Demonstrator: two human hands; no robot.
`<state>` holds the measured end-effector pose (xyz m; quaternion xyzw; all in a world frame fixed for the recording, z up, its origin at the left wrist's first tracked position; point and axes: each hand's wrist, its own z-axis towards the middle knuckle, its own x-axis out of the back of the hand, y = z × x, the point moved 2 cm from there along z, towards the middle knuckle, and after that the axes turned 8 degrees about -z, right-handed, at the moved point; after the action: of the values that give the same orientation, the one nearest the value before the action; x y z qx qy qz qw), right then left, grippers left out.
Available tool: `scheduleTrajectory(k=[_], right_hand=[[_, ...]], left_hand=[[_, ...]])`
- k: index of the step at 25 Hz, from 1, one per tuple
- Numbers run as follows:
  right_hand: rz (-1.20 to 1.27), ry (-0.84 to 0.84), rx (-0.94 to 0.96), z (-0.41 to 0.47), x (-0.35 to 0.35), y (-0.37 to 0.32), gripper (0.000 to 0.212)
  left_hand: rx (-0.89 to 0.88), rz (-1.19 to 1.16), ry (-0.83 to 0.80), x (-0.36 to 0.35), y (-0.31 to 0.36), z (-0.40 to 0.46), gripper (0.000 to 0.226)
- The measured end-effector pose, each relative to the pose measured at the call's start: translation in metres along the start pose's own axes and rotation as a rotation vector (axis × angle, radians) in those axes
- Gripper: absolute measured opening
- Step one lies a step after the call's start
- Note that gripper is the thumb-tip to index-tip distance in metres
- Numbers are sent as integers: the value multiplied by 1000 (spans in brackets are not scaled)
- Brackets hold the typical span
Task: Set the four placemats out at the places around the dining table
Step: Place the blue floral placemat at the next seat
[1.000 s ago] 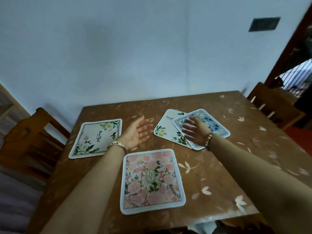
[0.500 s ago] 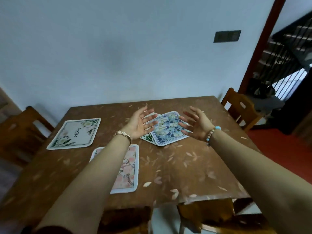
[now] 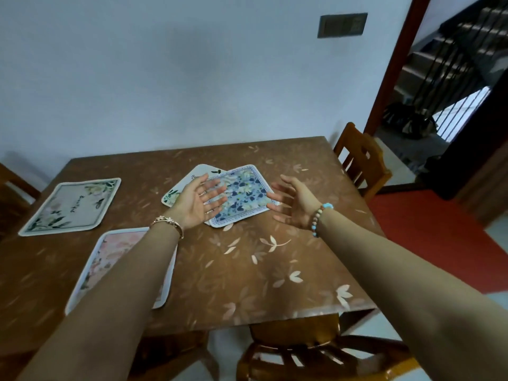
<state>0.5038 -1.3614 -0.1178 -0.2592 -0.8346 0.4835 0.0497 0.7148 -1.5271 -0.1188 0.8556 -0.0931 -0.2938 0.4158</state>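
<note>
Reaching over a brown dining table (image 3: 247, 284), a person's left hand (image 3: 196, 203) and right hand (image 3: 292, 204) hover with fingers spread and empty on either side of the blue floral placemat (image 3: 242, 195) — which lies overlapped on a white leafy placemat (image 3: 189, 180) near the middle. A green-bordered placemat (image 3: 71, 206) sits at the far left place; a pink floral placemat (image 3: 110, 259) lies at the near edge, partly under the forearm. The step likely calls for pinching only the top mat's edges — lifting cleanly so the one beneath stays put — then carrying it toward the wooden chair (image 3: 361, 158) at right.
</note>
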Motion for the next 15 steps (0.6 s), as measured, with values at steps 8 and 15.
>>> scheduleTrajectory(k=[8,15], right_hand=[[-59,55,-70,115,61,-25,33],[-12,116,-180,226,81,-15,23]], left_hand=[[44,-22,152,-3,-18,102,31],[156,-44,394,56,-63,184,16]])
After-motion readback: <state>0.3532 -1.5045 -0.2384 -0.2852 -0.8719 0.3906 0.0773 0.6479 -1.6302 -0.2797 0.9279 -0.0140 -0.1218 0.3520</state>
